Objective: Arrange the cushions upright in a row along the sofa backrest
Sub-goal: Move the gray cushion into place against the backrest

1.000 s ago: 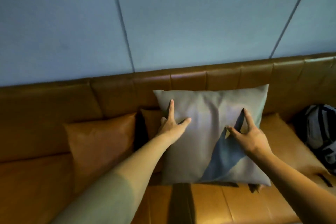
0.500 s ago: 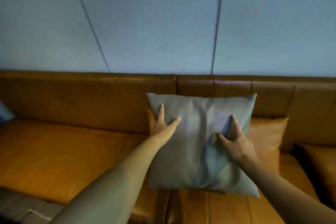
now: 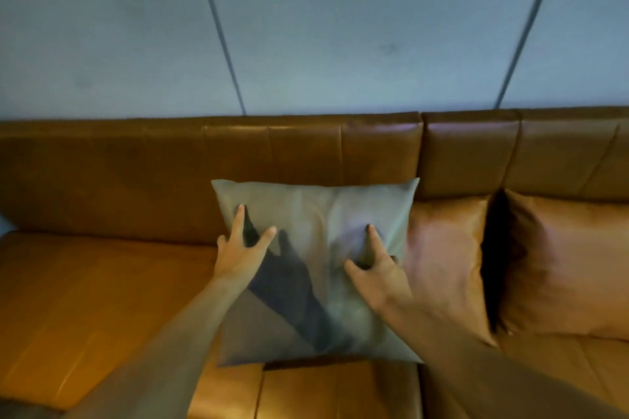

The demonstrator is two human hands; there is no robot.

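A grey cushion (image 3: 316, 211) with a dark blue patch stands upright against the brown leather sofa backrest (image 3: 238, 150). My left hand (image 3: 240, 248) presses flat on its left side, fingers spread. On its right half, my right hand (image 3: 376, 264) pinches the fabric. Two tan leather cushions stand upright to the right: one (image 3: 446, 258) partly behind the grey cushion, another (image 3: 565, 265) further right.
The sofa seat (image 3: 95, 299) stretches to the left of the grey cushion. A pale blue panelled wall (image 3: 306, 27) rises behind the backrest. A dark gap (image 3: 492, 262) separates the two tan cushions.
The grey cushion has slid left along the backrest with both hands on it. The tan cushions now stand to its right, and the backpack has left the view.
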